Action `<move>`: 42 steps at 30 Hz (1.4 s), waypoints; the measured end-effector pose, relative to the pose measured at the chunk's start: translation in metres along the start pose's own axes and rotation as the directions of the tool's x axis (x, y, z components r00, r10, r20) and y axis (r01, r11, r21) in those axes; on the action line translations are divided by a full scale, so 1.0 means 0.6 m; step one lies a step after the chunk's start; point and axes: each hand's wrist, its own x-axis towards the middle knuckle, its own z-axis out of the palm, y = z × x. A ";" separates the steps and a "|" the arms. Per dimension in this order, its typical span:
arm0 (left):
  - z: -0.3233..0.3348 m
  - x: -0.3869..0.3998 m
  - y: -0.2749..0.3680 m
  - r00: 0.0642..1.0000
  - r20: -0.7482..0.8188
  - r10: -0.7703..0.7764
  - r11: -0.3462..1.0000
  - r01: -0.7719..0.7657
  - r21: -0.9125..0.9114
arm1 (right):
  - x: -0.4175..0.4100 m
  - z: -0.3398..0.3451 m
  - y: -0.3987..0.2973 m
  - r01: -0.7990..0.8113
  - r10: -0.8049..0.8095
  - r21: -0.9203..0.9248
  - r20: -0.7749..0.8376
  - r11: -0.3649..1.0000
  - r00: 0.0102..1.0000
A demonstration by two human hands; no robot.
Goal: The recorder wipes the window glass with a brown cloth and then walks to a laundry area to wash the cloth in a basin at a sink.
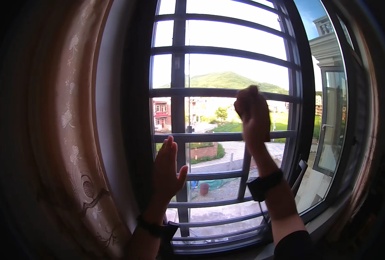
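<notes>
My left hand [169,172] is raised in front of the lower left of a barred window, fingers straight and thumb apart, with nothing in it. It is nearest to the dark upright post [179,113]; whether it touches the frame cannot be told. Higher up and to the right, my right hand [254,120] is closed around a dark, cloth-like item [268,130], blurred and mostly hidden by the fingers. That hand overlaps a horizontal metal bar [212,92]; contact with the bar is unclear.
At the left hangs a patterned curtain [72,120]. A window handle [299,172] juts out beside my right forearm, and an opened glass sash [332,120] stands at the right. Both wrists wear black straps, the right one with a box [257,188]. Buildings and a hill [228,79] lie outside.
</notes>
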 end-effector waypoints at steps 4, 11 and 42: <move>0.000 0.013 0.012 0.999 0.029 -0.046 0.990 0.042 0.131 | -0.100 0.082 -0.110 0.295 -0.315 0.208 0.069 0.933 0.947; -0.020 0.010 0.028 0.996 0.025 -0.083 0.935 0.069 0.347 | -0.045 -0.026 -0.047 0.295 -0.279 -0.095 0.152 0.951 0.948; 0.005 0.029 0.041 0.989 -0.046 -0.137 0.936 0.145 0.322 | -0.021 -0.053 0.061 -0.030 0.046 0.173 -0.084 0.984 0.995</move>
